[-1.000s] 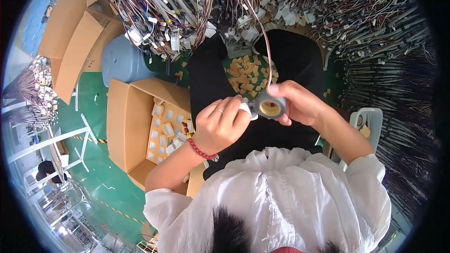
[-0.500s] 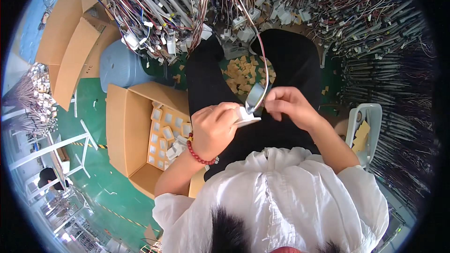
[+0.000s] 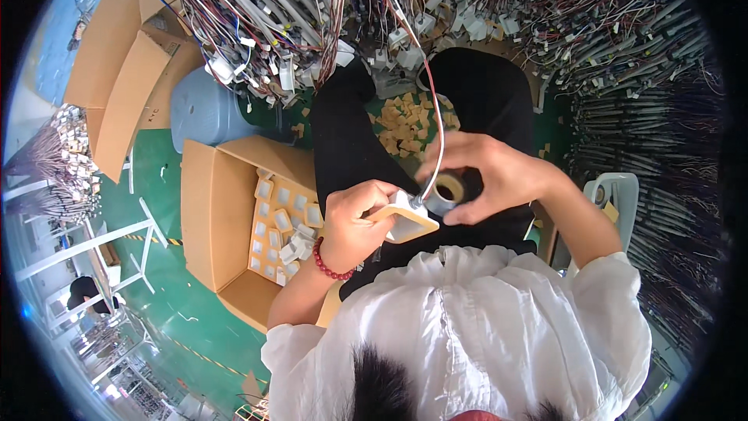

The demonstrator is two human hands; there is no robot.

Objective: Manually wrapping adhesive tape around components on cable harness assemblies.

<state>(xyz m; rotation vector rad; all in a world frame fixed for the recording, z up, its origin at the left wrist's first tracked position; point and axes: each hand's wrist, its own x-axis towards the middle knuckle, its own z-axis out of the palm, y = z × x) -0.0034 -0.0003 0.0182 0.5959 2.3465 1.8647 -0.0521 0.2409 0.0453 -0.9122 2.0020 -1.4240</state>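
Note:
My left hand (image 3: 354, 214) pinches a small white plastic housing (image 3: 407, 218) with a tan rim along one face. A cable (image 3: 439, 129) with red and white wires runs from the housing's end up to the bundles in front. Right where the cable enters, a roll of grey tape (image 3: 449, 190) with a tan core sits inside the curve of my right hand (image 3: 495, 175). The thumb is at its lower side; the fingers, partly smeared by motion, reach over the cable above it.
On the left, an open cardboard box (image 3: 209, 226) holds several white housings (image 3: 282, 221). Beyond it stand a blue plastic stool (image 3: 204, 107) and another open carton (image 3: 117, 70). Dense cable bundles (image 3: 623, 47) fill the front and right. Tan paper scraps (image 3: 405, 123) lie between my legs; a white bin (image 3: 619, 195) stands right.
The tape roll has come from the cable's far side to its right, into my right hand, which has opened around it. My left hand has tilted the housing, so its open face shows.

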